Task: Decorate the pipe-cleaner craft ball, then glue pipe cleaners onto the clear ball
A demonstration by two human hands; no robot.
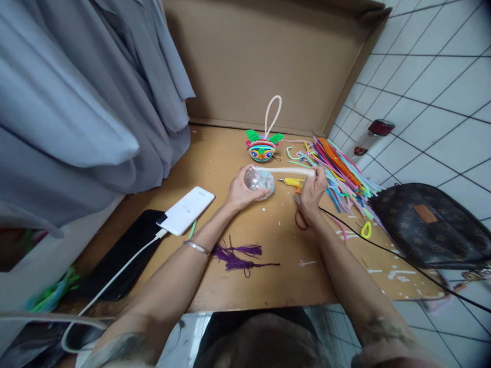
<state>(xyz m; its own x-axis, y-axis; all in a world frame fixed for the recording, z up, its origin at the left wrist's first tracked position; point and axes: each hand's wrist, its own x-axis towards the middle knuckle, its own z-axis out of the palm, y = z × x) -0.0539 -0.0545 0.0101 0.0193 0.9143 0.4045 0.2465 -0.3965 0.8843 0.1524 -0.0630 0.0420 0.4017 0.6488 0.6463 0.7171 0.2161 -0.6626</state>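
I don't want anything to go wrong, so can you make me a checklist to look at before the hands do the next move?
1. Left hand has a grip on the clear ball: ok.
2. Right hand holds one end of the white strip: ok.
3. Strip's other end is stuck to the ball: cannot tell; it reaches the ball's top.
4. Yellow glue gun is cool: cannot tell; heat doesn't show.
5. Scissors are well away from the right hand: not ok; they're right beside it.
6. Purple tassels are apart from the ball: ok.
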